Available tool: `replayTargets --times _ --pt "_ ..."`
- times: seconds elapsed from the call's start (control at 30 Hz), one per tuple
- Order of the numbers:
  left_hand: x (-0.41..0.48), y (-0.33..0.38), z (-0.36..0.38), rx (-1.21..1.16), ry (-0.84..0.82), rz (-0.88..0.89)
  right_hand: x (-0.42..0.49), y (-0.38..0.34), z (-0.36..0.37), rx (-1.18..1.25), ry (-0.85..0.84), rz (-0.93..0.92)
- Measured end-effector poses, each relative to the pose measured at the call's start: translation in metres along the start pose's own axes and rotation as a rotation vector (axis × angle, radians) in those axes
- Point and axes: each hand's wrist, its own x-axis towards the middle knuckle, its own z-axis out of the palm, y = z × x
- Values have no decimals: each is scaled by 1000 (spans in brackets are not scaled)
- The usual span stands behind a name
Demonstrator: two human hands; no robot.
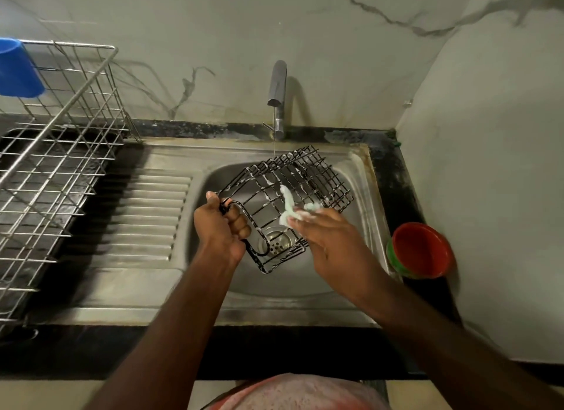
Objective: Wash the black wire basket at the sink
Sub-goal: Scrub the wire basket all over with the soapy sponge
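Gripping the thick curved rim wire of the black wire basket (pixel 300 177), the left hand (pixel 221 226) has its fingers curled tight round the wire and holds the basket tilted on its side above the basin of the steel sink (pixel 283 284). The basket's open mouth faces the person and its far end points toward the back right corner. The right hand (pixel 331 241) reaches in from the right and pinches a soapy pad (pixel 288 206), white with a pale green tint, at its fingertips. The pad lies against the basket's mesh, and foam clings to several of the wires near it. A thin stream of water (pixel 274 145) falls from the tap (pixel 277 92) onto the far edge of the basket. Through the mesh the drain (pixel 275 243) shows at the bottom of the basin, directly under the basket. Left of the basin lies the ridged draining board (pixel 146 214), and beyond that a metal dish rack (pixel 58 153) stands on the dark counter (pixel 393 177) with a blue cup (pixel 16 69) hooked at its upper left corner. On the counter just right of the sink sits a red bowl (pixel 421 247), nested in a green one (pixel 391 254) whose rim shows along its left side. A pale marbled wall (pixel 213 28) runs behind the tap and turns along the right.
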Motion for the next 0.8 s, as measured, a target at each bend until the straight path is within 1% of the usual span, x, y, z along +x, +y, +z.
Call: replayTargets --times 0.07,0.13,0.23,0.3,0.37,0.4,0.47,0.57,0.67,0.73,0.8 --pt "-1 1 0 1 -2 4 -6 8 2 -39 -11 -43" --pt "-3 1 1 -11 -20 -2 -5 26 -2 -68 -16 -21" --pt "-3 0 2 -23 -34 -12 7 53 -11 -169 -54 160" --pt "-3 0 1 -18 -29 -15 15 60 -17 -118 -31 259" --pt "-3 0 0 -7 -23 -15 16 51 -21 14 41 310" --pt "-2 1 0 -5 -24 -12 14 44 -22 63 63 301" --pt "-1 3 1 -7 -33 -8 9 32 -20 95 50 239" --pt "0 5 1 3 -63 -3 6 36 -18 61 19 190" --pt "1 3 1 14 -101 -6 12 55 -25 16 11 206" --pt "1 2 1 20 -117 -7 19 69 -30 -23 0 282" --pt "1 2 0 30 -129 -12 26 85 -34 21 44 416"
